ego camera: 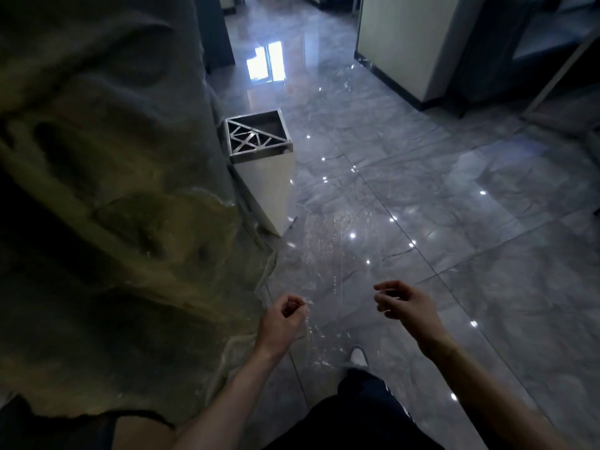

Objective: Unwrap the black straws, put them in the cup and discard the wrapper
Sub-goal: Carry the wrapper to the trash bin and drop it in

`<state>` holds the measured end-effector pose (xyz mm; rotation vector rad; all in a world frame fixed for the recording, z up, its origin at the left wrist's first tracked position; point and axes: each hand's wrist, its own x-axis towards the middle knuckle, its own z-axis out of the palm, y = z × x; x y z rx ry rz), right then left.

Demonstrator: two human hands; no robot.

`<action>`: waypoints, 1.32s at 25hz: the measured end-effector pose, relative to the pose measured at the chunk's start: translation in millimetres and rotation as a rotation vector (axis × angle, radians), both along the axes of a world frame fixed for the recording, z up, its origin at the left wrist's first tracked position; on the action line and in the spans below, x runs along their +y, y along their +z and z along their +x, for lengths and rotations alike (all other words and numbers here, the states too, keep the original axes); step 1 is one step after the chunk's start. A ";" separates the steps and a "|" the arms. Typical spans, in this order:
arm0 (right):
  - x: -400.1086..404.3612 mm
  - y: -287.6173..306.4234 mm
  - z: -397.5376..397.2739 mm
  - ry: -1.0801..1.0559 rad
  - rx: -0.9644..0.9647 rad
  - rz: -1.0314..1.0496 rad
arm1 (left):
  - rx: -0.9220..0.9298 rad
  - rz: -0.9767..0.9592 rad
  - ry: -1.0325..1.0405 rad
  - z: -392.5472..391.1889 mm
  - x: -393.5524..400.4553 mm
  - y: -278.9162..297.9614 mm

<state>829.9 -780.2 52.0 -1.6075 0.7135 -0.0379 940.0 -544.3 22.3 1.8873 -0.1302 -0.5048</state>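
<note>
No readable writing. Left hand [285,319] fingers curled, pinching clear wrapper [324,254] edge at fingertips. Right hand [406,303] fingers loosely curled at wrapper's other edge; grip unclear. Bin [259,138] well beyond fingers.

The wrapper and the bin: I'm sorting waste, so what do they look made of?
The wrapper held between the left hand and right hand looks like thin clear plastic film: see-through, crinkled, glinting. The bin seems metal: a brushed silver lattice top on a smooth pale body, possibly painted.
</note>
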 end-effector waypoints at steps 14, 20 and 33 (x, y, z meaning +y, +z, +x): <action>-179.3 18.6 91.8 -0.040 -0.046 0.031 | -0.017 0.032 -0.009 98.0 -177.5 16.5; -210.6 11.8 130.7 -0.064 -0.042 0.047 | -0.005 0.017 -0.013 143.3 -214.8 16.0; -254.2 16.4 299.5 -0.147 -0.036 0.036 | 0.001 0.049 -0.082 325.0 -267.6 16.5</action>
